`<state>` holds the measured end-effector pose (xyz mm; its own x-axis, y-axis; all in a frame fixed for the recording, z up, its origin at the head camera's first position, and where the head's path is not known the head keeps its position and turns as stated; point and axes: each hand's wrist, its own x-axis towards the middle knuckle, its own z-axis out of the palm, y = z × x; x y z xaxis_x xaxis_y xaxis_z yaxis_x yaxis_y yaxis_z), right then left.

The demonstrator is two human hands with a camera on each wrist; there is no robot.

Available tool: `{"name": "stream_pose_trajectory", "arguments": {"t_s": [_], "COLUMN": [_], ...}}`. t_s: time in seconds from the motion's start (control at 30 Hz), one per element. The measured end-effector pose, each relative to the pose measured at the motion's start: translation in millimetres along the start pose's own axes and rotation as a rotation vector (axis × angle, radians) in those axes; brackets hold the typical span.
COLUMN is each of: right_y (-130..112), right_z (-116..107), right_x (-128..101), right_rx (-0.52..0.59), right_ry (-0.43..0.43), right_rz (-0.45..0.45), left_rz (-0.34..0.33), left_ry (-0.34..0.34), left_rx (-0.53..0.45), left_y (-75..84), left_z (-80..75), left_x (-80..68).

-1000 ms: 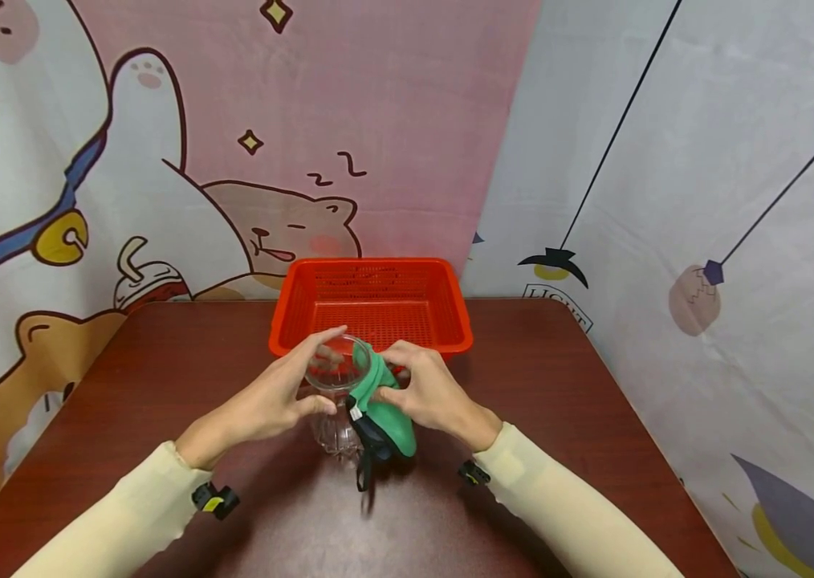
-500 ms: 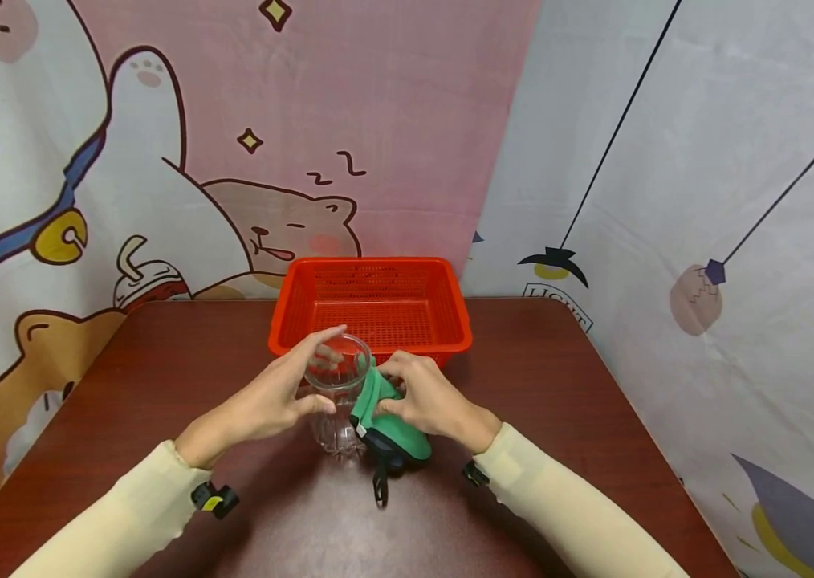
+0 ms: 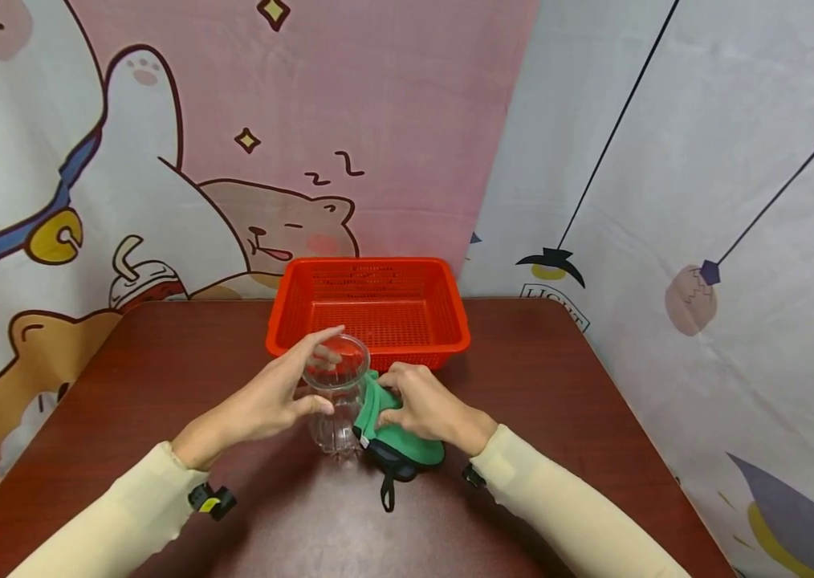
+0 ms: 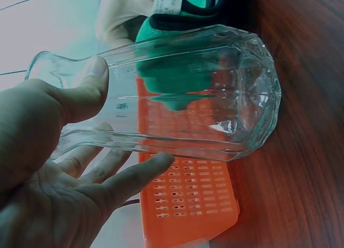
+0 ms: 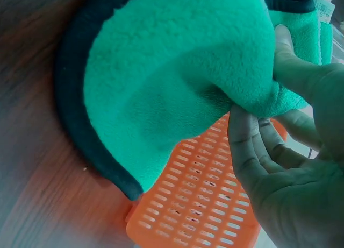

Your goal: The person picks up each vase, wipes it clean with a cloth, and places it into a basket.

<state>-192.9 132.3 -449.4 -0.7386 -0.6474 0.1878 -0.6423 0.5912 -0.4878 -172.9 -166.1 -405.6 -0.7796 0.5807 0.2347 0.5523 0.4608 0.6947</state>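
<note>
A clear ribbed glass (image 3: pixel 335 397) (image 4: pixel 183 97) stands upright on the dark wooden table (image 3: pixel 559 417). My left hand (image 3: pixel 273 393) (image 4: pixel 59 167) grips it near the rim, thumb on one side and fingers round the far side. My right hand (image 3: pixel 425 405) (image 5: pixel 290 151) pinches a green fleece cloth with a black edge (image 3: pixel 396 437) (image 5: pixel 172 92) and holds it against the right side of the glass, low down by the table. A black loop (image 3: pixel 386 494) of the cloth lies on the table.
An empty red perforated plastic basket (image 3: pixel 371 277) (image 4: pixel 188 199) (image 5: pixel 199 205) sits just behind the glass at the table's back edge. Printed fabric backdrops hang behind and to the right. Bare table lies to the left, right and front.
My right hand has slid the green cloth down the side of the glass from the rim to near the table. The left hand and the glass have stayed in place.
</note>
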Motion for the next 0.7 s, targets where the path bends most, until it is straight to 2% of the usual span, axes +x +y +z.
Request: {"name": "stream_pose_trajectory", "arguments": {"t_s": [0.4,0.7], "right_y": [8.7,9.7], "right_z": [11.1,14.7], "right_x": [-2.6,-0.4], "right_rx": [-0.044,-0.076], "right_ry": [-0.1,-0.114], "right_rz": [0.006,0.024], "left_rz": [-0.009,-0.001], "left_ry": [-0.002,0.008], "left_rx": [-0.031,-0.03], "left_y": [0.5,0.4], "left_z": [1.5,2.0], "left_x": [-1.8,-0.1]}}
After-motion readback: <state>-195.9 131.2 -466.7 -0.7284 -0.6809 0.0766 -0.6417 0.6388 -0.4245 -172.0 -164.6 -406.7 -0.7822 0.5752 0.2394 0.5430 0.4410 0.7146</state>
